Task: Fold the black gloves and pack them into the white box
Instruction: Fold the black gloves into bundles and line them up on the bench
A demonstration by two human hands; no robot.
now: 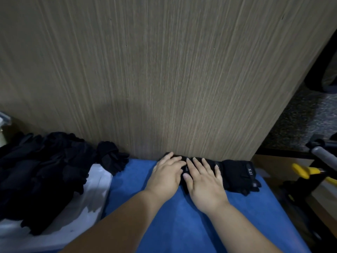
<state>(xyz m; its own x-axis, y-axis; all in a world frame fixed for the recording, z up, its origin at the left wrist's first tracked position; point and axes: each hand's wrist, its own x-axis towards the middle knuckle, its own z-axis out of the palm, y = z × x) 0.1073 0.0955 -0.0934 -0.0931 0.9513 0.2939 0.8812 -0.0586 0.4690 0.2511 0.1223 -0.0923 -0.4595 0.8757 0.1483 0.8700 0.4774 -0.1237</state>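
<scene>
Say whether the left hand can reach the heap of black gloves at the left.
Probably yes: only bare blue mat lies between the left hand and the heap, though it presses the laid-out gloves.

The glove pair (237, 172) is black, with small white lettering on its wrist strap; the mat (173, 220) beneath is plain blue; the panel (164, 70) behind is beige-brown wood grain with fine vertical streaks; the glove pile (45, 170) is black on a white surface (94, 194); the tool handle (302, 170) is yellow; the floor (300, 125) is speckled grey.
</scene>
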